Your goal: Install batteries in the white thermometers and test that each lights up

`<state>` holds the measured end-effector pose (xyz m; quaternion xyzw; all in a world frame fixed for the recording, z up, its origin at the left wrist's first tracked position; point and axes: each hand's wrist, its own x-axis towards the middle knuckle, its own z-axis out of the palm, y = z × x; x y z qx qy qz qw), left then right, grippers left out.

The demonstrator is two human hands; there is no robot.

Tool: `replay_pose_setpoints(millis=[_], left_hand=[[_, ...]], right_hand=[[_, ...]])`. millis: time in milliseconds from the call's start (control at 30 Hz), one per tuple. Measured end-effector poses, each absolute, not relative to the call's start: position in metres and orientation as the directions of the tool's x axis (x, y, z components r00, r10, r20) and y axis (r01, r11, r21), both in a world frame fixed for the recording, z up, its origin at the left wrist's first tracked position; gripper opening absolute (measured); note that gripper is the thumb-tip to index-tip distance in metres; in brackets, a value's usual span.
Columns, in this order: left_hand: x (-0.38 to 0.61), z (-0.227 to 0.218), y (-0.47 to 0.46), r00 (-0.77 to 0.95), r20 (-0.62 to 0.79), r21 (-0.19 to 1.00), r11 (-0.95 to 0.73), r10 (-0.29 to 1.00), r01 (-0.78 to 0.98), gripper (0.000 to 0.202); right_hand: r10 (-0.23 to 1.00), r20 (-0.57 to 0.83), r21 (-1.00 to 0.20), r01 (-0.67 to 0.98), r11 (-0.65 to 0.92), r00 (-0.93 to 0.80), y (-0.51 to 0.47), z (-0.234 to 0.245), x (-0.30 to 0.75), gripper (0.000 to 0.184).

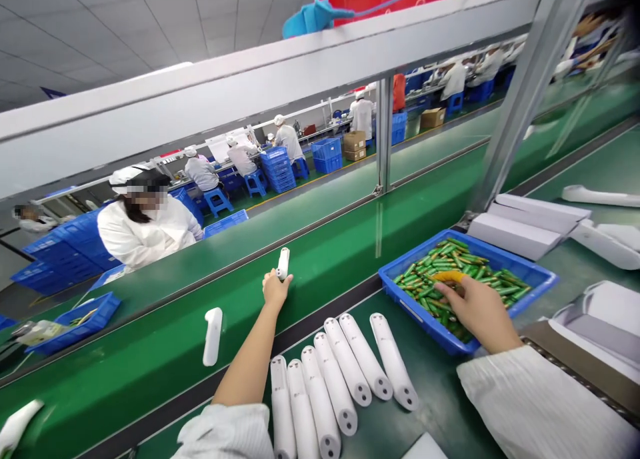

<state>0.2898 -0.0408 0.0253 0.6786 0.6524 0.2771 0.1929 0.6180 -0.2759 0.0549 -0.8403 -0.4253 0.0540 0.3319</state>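
Observation:
My left hand [277, 290] reaches out over the green conveyor belt [330, 252], its fingers closed around the near end of a slim white plastic housing [284, 262]. My right hand [481, 312] dips into a blue tray [420, 318] heaped with green batteries [473, 262]. Its thumb and fingers are curled together, with a yellow covering [449, 276] on one finger; what lies between them, if anything, is hidden. Between my arms, several white housings [320, 396] lie in a slanted row on the green worktop, their rounded near ends showing two dark holes.
Another white housing [213, 336] rests on the belt to the left, and a further one [19, 427] at the lower left. White boxes [530, 226] sit behind the tray. A metal post [530, 99] and crossbeam [250, 79] frame the bench. A co-worker [147, 226] sits across the belt.

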Motion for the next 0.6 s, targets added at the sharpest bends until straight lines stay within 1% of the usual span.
replay_pose_setpoints(millis=[67, 133, 233, 333, 367, 433, 500, 533, 567, 600], left_hand=[[0.293, 0.025, -0.034, -0.066, 0.102, 0.678, -0.021, 0.993, 0.735, 0.034], [0.288, 0.03, -0.035, -0.092, 0.103, 0.749, -0.016, 0.99, 0.662, 0.032], [0.277, 0.046, -0.051, -0.108, 0.167, 0.867, -0.093, 0.98, 0.49, 0.029], [0.262, 0.074, -0.089, -0.141, 0.27, 0.941, -0.23, 0.952, 0.247, 0.028], [0.256, 0.086, -0.106, -0.146, 0.301, 0.947, -0.278, 0.942, 0.158, 0.03], [0.243, 0.111, -0.148, -0.157, 0.356, 0.932, -0.362, 0.921, -0.008, 0.036], [0.229, 0.136, -0.194, -0.178, 0.384, 0.904, -0.408, 0.906, -0.127, 0.04], [0.223, 0.148, -0.216, -0.188, 0.383, 0.883, -0.418, 0.904, -0.213, 0.039], [0.217, 0.158, -0.237, -0.178, 0.334, 0.812, -0.378, 0.926, -0.445, 0.037], [0.212, 0.168, -0.255, -0.163, 0.279, 0.736, -0.32, 0.946, -0.597, 0.034]], right_hand=[[0.728, 0.209, -0.629, 0.66, -0.411, 0.653, -0.274, 0.05, 0.62, 0.021], [0.713, 0.227, -0.647, 0.65, -0.399, 0.664, -0.272, 0.047, 0.622, 0.02], [0.712, 0.221, -0.673, 0.632, -0.384, 0.667, -0.271, 0.048, 0.625, 0.021], [0.744, 0.169, -0.715, 0.6, -0.36, 0.647, -0.274, 0.056, 0.626, 0.023], [0.765, 0.146, -0.73, 0.59, -0.345, 0.627, -0.276, 0.062, 0.624, 0.024], [0.832, 0.11, -0.805, 0.54, -0.247, 0.544, -0.281, 0.077, 0.614, 0.025], [0.896, 0.095, -0.907, 0.409, -0.102, 0.433, -0.287, 0.097, 0.591, 0.029], [0.922, 0.096, -0.946, 0.322, -0.032, 0.374, -0.29, 0.109, 0.575, 0.032], [0.941, 0.097, -0.97, 0.242, 0.016, 0.324, -0.293, 0.122, 0.557, 0.035], [0.956, 0.098, -0.981, 0.186, 0.047, 0.276, -0.297, 0.135, 0.536, 0.036]])
